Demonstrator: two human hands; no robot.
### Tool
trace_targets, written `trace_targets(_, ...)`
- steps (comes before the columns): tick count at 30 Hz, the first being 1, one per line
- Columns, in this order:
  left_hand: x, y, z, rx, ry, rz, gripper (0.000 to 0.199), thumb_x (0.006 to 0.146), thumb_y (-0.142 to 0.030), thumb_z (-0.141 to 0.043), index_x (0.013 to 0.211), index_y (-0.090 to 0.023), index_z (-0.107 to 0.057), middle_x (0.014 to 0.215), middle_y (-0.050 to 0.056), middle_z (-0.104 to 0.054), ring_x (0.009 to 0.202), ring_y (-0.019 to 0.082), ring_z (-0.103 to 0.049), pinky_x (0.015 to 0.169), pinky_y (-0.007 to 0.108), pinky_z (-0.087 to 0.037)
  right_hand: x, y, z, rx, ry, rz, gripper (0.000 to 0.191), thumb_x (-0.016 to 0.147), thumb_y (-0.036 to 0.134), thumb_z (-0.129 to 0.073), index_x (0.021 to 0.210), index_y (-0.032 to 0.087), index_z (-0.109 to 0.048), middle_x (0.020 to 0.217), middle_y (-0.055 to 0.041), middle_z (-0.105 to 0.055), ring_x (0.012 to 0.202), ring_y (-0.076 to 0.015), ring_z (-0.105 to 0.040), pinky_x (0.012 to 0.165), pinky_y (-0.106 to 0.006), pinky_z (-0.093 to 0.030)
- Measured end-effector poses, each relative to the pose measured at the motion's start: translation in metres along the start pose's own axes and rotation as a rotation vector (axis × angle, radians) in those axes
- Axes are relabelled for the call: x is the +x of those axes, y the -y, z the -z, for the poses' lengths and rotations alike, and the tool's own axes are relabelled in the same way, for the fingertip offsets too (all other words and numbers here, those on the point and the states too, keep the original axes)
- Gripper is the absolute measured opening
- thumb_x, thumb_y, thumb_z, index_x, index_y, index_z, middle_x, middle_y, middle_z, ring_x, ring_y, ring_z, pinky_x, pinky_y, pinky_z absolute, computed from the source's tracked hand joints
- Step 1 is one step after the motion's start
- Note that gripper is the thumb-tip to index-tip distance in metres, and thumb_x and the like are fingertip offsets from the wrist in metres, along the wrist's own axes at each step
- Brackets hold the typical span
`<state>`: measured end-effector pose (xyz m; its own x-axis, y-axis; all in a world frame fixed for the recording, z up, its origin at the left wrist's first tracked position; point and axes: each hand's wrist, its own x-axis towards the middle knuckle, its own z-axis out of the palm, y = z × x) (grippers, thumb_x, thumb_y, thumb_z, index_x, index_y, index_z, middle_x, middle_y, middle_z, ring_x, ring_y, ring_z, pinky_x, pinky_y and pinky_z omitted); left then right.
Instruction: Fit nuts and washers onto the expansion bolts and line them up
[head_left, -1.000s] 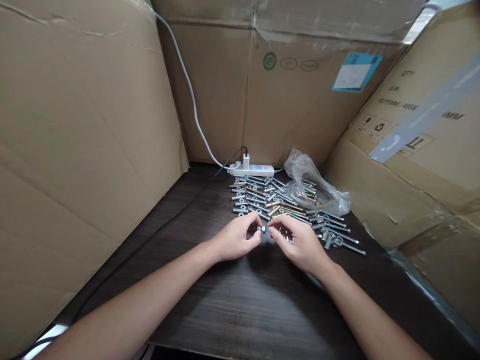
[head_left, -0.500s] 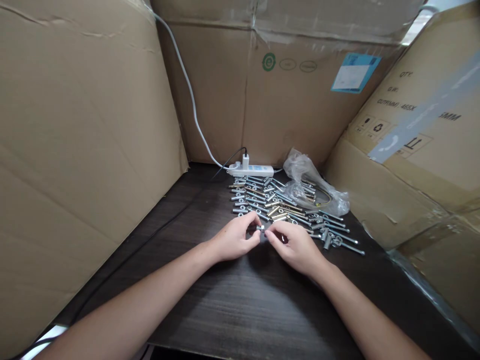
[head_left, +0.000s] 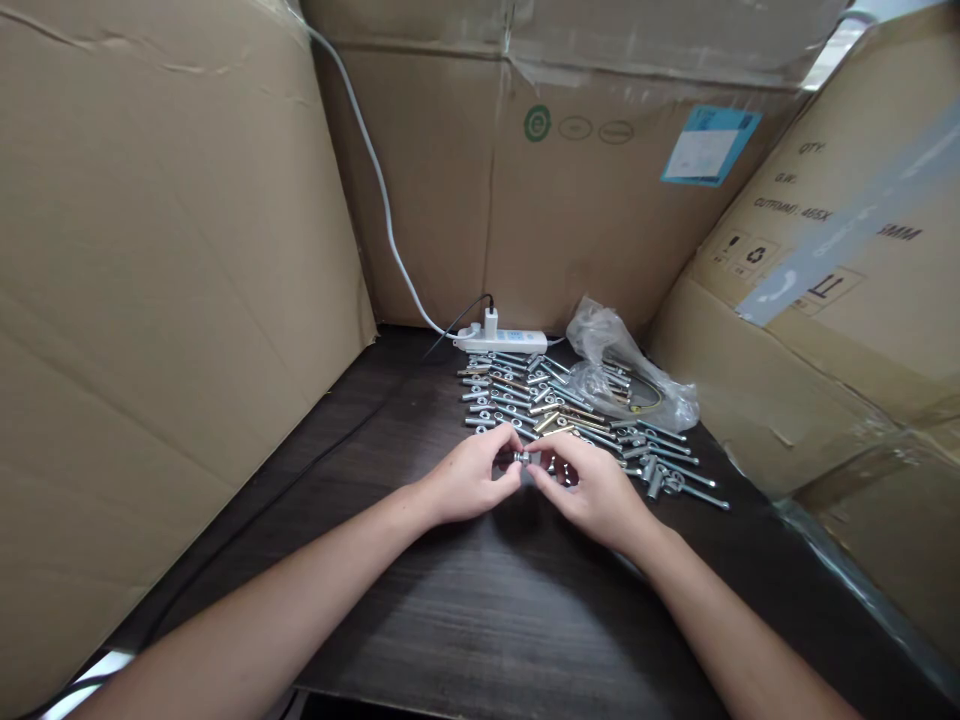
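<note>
Over the dark table, my left hand (head_left: 480, 470) is closed, thumb and forefinger pinching a small silvery bolt (head_left: 517, 457). Most of the bolt is hidden by the fingers. My right hand (head_left: 589, 490) meets it from the other side, thumb and fingertips pinched round a shiny nut (head_left: 526, 458) at the bolt's end. Small metal glints show under the curled right fingers, too small to name. Just beyond both hands lie rows of silver and brass-coloured bolts (head_left: 514, 410), with metal sleeves (head_left: 654, 484) and washers among them.
A white power strip (head_left: 514, 341) with a plugged-in adapter (head_left: 491, 322) lies behind the bolts. A crumpled clear plastic bag (head_left: 611, 345) covers some hardware. Cardboard boxes (head_left: 427, 180) wall the table (head_left: 450, 610) on three sides. A black cable (head_left: 300, 478) crosses the left side.
My right fingertips have moved slightly left and closed round the nut at the bolt's end. My left hand has kept its place.
</note>
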<state>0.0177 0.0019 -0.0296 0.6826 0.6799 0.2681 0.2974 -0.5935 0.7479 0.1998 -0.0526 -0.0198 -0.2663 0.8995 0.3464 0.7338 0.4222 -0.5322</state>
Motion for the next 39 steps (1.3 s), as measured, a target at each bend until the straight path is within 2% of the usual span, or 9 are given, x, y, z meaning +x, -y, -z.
trace_targets(4, 0.0003, 0.0006, 0.0001, -0.009, -0.003, 0.001, 0.009, 0.084, -0.025, -0.047, 0.088, -0.018, -0.05, 0.08, 0.0, -0.057, 0.068, 0.012, -0.05, 0.061, 0.023, -0.04, -0.0005, -0.0009, -0.0024, 0.002, 0.004, -0.041, 0.014, 0.084, 0.028, -0.055, 0.094, 0.02, -0.061, 0.076, -0.0012, -0.063, 0.062, -0.0134, -0.055, 0.059, -0.026, -0.043)
trace_targets(8, 0.0009, 0.0017, 0.0005, 0.007, -0.021, 0.018, 0.008, 0.083, -0.025, -0.048, 0.086, -0.018, -0.049, 0.078, -0.001, -0.056, 0.067, 0.012, -0.05, 0.06, 0.023, -0.039, -0.0016, 0.0008, -0.0041, 0.036, 0.058, -0.016, 0.012, 0.085, 0.026, -0.053, 0.084, 0.02, -0.063, 0.072, -0.0013, -0.064, 0.06, -0.0132, -0.056, 0.058, -0.025, -0.044)
trace_targets(13, 0.0013, 0.0026, 0.0004, 0.02, -0.023, 0.014, 0.008, 0.082, -0.025, -0.048, 0.086, -0.018, -0.049, 0.077, -0.001, -0.056, 0.066, 0.012, -0.05, 0.06, 0.023, -0.039, -0.002, 0.0026, -0.0029, 0.08, 0.01, 0.051, 0.015, 0.086, 0.024, -0.05, 0.09, 0.02, -0.064, 0.078, -0.0032, -0.066, 0.065, -0.0142, -0.058, 0.063, -0.026, -0.046)
trace_targets(19, 0.0006, 0.0004, 0.0007, 0.012, 0.003, -0.003, 0.009, 0.081, -0.023, -0.048, 0.087, -0.018, -0.052, 0.082, 0.0, -0.059, 0.071, 0.013, -0.052, 0.065, 0.025, -0.042, -0.0014, 0.0012, -0.0026, 0.094, -0.024, 0.02, 0.022, 0.085, 0.023, -0.051, 0.103, 0.022, -0.063, 0.088, -0.003, -0.067, 0.07, -0.0146, -0.059, 0.065, -0.027, -0.047)
trace_targets(32, -0.0003, 0.001, -0.0018, -0.03, -0.046, 0.013, 0.01, 0.083, -0.025, -0.048, 0.091, -0.018, -0.049, 0.082, 0.001, -0.057, 0.071, 0.013, -0.053, 0.065, 0.025, -0.044, 0.0, -0.0015, -0.0029, 0.077, -0.013, -0.047, 0.022, 0.083, 0.024, -0.051, 0.103, 0.021, -0.061, 0.068, 0.0001, -0.062, 0.055, -0.0128, -0.054, 0.055, -0.025, -0.043)
trace_targets(39, -0.0008, 0.0014, -0.0015, -0.023, -0.034, 0.033, 0.013, 0.085, -0.028, -0.048, 0.094, -0.018, -0.048, 0.086, 0.002, -0.058, 0.072, 0.013, -0.053, 0.063, 0.025, -0.044, -0.0009, -0.0017, -0.0057, 0.096, -0.004, -0.102, 0.015, 0.084, 0.026, -0.053, 0.094, 0.019, -0.062, 0.067, -0.0002, -0.064, 0.055, -0.0129, -0.056, 0.053, -0.024, -0.043)
